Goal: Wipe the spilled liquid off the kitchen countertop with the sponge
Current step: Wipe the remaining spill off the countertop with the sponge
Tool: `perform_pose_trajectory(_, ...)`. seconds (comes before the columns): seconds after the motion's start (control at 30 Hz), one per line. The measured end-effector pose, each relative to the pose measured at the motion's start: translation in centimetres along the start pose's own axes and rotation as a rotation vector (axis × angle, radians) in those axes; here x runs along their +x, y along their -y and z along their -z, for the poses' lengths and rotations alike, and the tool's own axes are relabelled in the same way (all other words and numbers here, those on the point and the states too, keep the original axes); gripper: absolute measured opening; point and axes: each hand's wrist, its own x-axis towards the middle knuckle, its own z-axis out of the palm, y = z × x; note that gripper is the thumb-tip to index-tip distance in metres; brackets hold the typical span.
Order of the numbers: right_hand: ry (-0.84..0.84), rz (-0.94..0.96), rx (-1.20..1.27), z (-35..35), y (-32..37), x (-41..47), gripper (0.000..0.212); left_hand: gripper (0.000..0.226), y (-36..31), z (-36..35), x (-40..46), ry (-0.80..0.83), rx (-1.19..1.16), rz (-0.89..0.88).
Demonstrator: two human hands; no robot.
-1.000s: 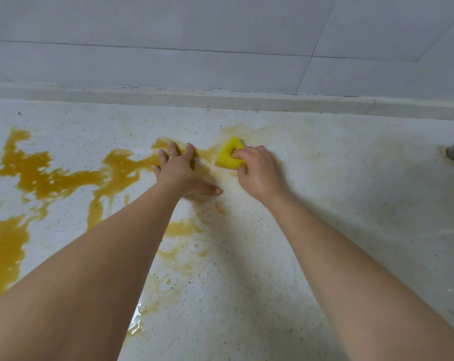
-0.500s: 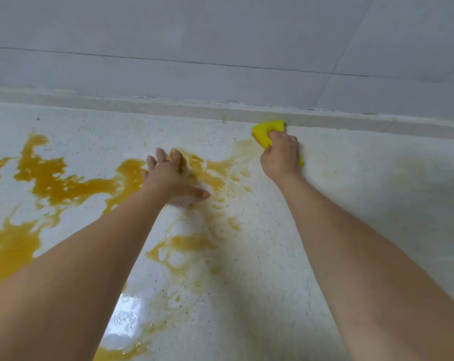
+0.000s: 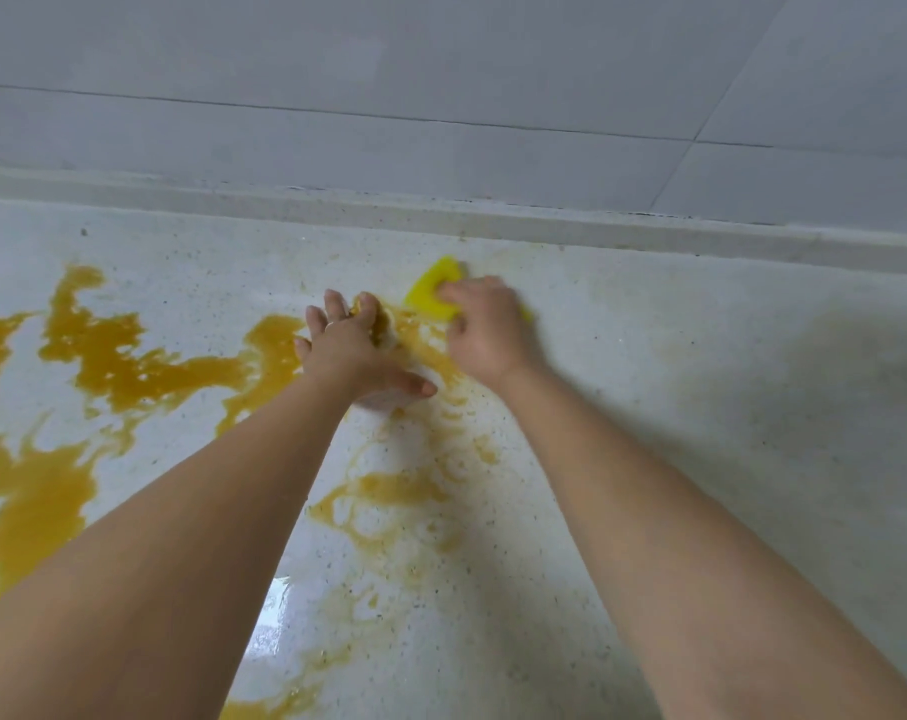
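Yellow sponge (image 3: 433, 293), amber spill (image 3: 129, 366), speckled countertop (image 3: 700, 459)

Grey tiled wall (image 3: 441, 70) (thin grout lines), pale upstand (image 3: 493, 220).

R hand (image 3: 487, 335) grips yellow sponge (image 3: 433, 293) on desk (image 3: 700, 407); L hand (image 3: 355, 356) flat, fingers spread, by orange spill (image 3: 129, 366).

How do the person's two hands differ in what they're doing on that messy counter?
The left hand lies flat with fingers spread, holding nothing; the right hand covers and presses a yellow sponge. The left hand rests at the edge of the thick orange spill; the right hand sits nearer the back wall, over thin smears. The right hand looks blurred, the left sharp. Both are bare and touch the speckled white countertop.
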Motion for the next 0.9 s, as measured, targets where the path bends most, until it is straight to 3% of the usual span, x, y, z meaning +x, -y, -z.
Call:
perform_pose_trajectory(0.07, 0.028, 0.113, 0.001, -0.9, 0.4, -1.0, 0.044, 0.126, 0.1, 0.0, -0.1, -0.006, 0.002, -0.005)
perform_pose_trajectory(0.2, -0.213, -0.399, -0.136, 2.5, -5.1, -0.8, 0.047, 0.127, 0.3, 0.1, 0.1, -0.003, 0.022, -0.036)
perform_pose_trajectory(0.23, -0.225, -0.439, -0.134, 2.6, -5.1, -0.9, 0.047, 0.127, 0.4, 0.1, 0.1, -0.005, 0.024, -0.035)
perform_pose_trajectory(0.4, -0.04, 0.016, -0.024, -0.6, -0.8, -3.4, 0.04, 0.125, 0.3, -0.1, 0.2, -0.02, 0.035, -0.033)
perform_pose_trajectory(0.43, -0.092, -0.03, -0.061, -0.2, -2.0, -3.5, 0.041, 0.125, 0.4, -0.2, 0.2, -0.022, 0.042, -0.038)
perform_pose_trajectory(0.5, -0.226, -0.332, -0.131, 1.8, -5.7, -3.0, 0.043, 0.125, 0.5, -0.2, 0.2, -0.018, 0.044, -0.048)
perform_pose_trajectory(0.57, -0.244, -0.546, -0.174, 3.0, -7.2, -2.4, 0.043, 0.125, 0.4, -0.2, 0.4, -0.016, 0.028, -0.042)
perform_pose_trajectory(0.6, -0.229, -0.529, -0.166, 2.9, -6.5, -2.0, 0.043, 0.124, 0.4, -0.2, 0.4, -0.019, 0.024, -0.038)
perform_pose_trajectory(0.73, -0.09, -0.151, -0.086, 0.2, -2.3, -2.8, 0.043, 0.124, 0.3, -0.2, 0.6, -0.029, 0.028, -0.031)
perform_pose_trajectory(0.77, -0.125, -0.173, -0.1, 0.5, -2.9, -3.1, 0.043, 0.124, 0.3, -0.3, 0.5, -0.027, 0.033, -0.039)
perform_pose_trajectory(0.83, -0.234, -0.394, -0.106, 1.9, -4.9, -2.3, 0.043, 0.124, 0.4, -0.3, 0.5, -0.025, 0.04, -0.043)
perform_pose_trajectory(0.9, -0.243, -0.49, -0.102, 2.5, -5.2, -1.2, 0.043, 0.124, 0.4, -0.2, 0.6, -0.02, 0.036, -0.032)
